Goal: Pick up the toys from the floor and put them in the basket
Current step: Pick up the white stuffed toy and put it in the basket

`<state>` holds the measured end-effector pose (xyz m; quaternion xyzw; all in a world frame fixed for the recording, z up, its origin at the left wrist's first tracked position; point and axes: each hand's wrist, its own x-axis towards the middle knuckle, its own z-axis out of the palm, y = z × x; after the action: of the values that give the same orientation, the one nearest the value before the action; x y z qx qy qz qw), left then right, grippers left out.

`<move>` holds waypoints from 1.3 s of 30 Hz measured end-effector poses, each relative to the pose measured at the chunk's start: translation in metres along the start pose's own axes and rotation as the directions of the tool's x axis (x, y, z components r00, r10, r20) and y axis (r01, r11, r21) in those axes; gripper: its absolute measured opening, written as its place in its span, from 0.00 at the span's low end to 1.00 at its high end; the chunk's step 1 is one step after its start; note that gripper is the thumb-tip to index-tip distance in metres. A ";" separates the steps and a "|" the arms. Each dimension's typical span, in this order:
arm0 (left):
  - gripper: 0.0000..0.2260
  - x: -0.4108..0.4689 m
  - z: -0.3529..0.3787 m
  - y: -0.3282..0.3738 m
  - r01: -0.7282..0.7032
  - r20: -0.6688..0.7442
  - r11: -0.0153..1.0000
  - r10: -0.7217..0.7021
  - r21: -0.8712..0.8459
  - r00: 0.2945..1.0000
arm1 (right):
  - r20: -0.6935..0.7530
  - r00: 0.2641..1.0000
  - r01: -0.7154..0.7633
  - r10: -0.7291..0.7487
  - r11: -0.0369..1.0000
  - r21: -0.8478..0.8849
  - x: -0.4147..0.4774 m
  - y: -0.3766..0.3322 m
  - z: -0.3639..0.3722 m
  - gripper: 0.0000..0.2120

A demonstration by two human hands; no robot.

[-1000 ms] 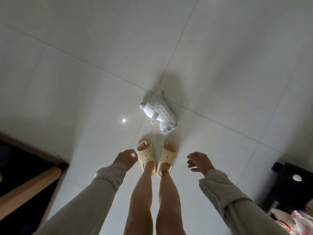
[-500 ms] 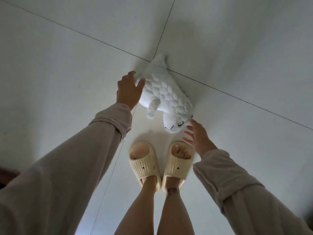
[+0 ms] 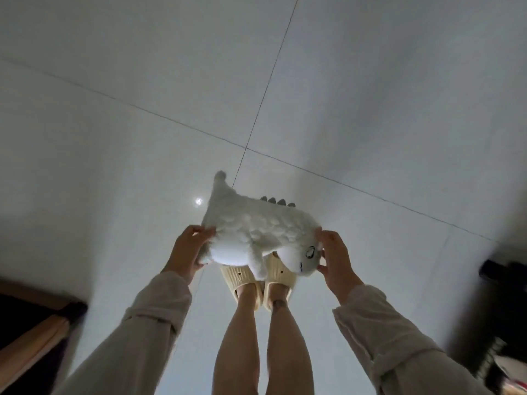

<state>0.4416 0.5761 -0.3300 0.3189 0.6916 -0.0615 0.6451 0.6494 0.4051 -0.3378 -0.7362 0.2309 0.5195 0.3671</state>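
A white plush dinosaur toy (image 3: 256, 232) with grey back spikes hangs in the air above my feet, held between both hands. My left hand (image 3: 186, 252) grips its rear end near the tail. My right hand (image 3: 336, 258) grips its head, whose stitched eye faces me. The toy lies roughly level, one leg dangling over my slippers. No basket can be made out with certainty in this view.
White tiled floor (image 3: 370, 109) spreads all around. My cream slippers (image 3: 281, 276) stand just below the toy. A dark piece with a wooden edge (image 3: 31, 334) sits at the lower left. A dark blurred object (image 3: 504, 303) stands at the right edge.
Both hands reached down to the toy on the floor, closed on its two ends and lifted it clear of the tiles. The view has risen again.
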 end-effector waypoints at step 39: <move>0.11 -0.383 -0.059 0.183 -0.425 -0.072 0.767 0.449 -0.481 0.891 | 0.263 0.822 0.520 -0.506 0.854 0.020 -0.377 -0.272 -0.081 0.07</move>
<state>0.4724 0.6113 0.0957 0.2977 0.5759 0.2578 0.7164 0.7602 0.4959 0.1113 -0.7063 -0.0392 0.4991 0.5005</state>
